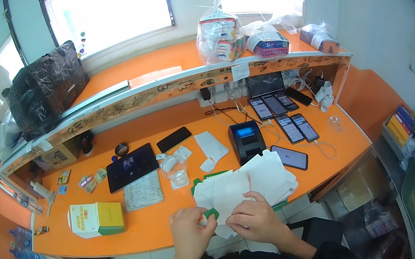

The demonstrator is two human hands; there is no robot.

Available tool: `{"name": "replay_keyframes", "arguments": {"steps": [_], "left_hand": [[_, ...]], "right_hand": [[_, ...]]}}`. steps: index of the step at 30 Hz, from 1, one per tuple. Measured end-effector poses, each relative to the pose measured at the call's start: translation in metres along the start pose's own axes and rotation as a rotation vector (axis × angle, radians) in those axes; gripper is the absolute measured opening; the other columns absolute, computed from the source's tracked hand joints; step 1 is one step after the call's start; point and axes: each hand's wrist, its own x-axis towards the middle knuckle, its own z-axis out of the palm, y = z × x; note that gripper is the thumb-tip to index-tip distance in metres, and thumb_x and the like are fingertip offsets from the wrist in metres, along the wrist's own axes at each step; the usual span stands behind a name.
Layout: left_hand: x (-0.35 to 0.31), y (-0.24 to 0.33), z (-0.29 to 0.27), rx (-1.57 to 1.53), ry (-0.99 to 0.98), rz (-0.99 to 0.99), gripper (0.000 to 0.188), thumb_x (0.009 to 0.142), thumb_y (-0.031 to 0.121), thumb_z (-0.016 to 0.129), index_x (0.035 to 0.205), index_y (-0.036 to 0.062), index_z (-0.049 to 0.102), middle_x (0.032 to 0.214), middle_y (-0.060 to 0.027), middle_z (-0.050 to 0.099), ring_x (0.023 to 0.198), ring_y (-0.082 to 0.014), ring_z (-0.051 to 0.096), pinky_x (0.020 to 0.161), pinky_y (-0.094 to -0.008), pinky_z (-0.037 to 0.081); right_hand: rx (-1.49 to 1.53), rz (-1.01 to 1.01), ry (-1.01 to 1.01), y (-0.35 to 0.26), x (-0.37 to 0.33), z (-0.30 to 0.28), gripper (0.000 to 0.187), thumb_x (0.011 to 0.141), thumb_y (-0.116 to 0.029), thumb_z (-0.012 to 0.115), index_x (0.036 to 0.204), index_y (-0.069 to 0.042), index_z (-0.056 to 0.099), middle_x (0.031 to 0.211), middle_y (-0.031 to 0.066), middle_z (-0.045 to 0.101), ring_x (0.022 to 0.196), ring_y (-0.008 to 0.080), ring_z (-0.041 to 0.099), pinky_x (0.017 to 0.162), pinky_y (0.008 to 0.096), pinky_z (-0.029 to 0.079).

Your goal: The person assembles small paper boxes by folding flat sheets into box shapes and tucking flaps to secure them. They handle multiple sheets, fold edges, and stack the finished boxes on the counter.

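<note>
At the front edge of the orange counter lies a stack of white flat sheets [244, 181], with green parts showing along its edges. They look like unfolded cartons, inner side up. My left hand [189, 231] is closed around a small green-and-white piece [211, 214], which looks like a flap of the top carton. Close by on the right, my right hand [255, 220] has its fingers bent together at the near white edge [225, 231] of that carton. Its fingertips appear to pinch the edge. To the left stands a yellow, white and green group of cartons [97, 219].
Behind the stack sit a black label printer [247, 142] and several phones [290, 128] with cables. Left of it are a tablet [132, 167], a newspaper [143, 190], a clear plastic cup [178, 178] and a dark phone [174, 139]. A raised shelf [167, 89] runs along the back.
</note>
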Motion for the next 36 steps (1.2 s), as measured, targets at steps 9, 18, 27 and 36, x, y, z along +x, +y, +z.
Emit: {"name": "replay_keyframes", "arguments": {"steps": [9,18,27,36], "left_hand": [[0.007,0.012,-0.014,-0.130,-0.162,0.239,0.014,0.078,0.000,0.055,0.090,0.0015,0.062,0.080,-0.0123,0.053,0.083,-0.0300,0.049,0.076,-0.0386,0.039],[0.010,0.007,-0.011,-0.101,-0.277,0.325,0.019,0.073,0.000,0.057,0.092,0.0008,0.061,0.081,-0.0110,0.053,0.085,-0.0297,0.050,0.084,-0.0415,0.038],[0.008,0.013,-0.006,-0.286,-0.240,0.233,0.013,0.081,0.001,0.053,0.094,0.0045,0.055,0.083,-0.0113,0.054,0.085,-0.0308,0.050,0.082,-0.0404,0.038],[0.004,-0.002,0.000,-0.283,-0.052,0.077,0.010,0.086,0.004,0.053,0.096,0.0047,0.052,0.082,-0.0117,0.053,0.076,-0.0271,0.050,0.073,-0.0368,0.040]], "right_hand": [[-0.016,-0.065,0.169,0.001,0.007,-0.006,0.007,0.071,-0.010,0.072,0.072,-0.012,0.065,0.079,-0.0050,0.064,0.070,0.0140,0.055,0.071,0.0324,0.037],[0.117,0.013,0.020,0.009,0.006,-0.003,0.007,0.070,-0.010,0.074,0.072,-0.010,0.066,0.079,-0.0036,0.063,0.072,0.0147,0.055,0.072,0.0310,0.036],[0.796,0.450,-0.194,0.013,0.000,-0.005,0.015,0.080,-0.005,0.069,0.092,-0.002,0.060,0.083,0.0054,0.060,0.079,0.0158,0.061,0.074,0.0289,0.047],[0.178,0.229,-0.197,-0.003,0.010,-0.020,0.037,0.084,-0.019,0.068,0.117,-0.006,0.055,0.102,0.0081,0.064,0.100,0.0237,0.061,0.097,0.0389,0.041]]}}
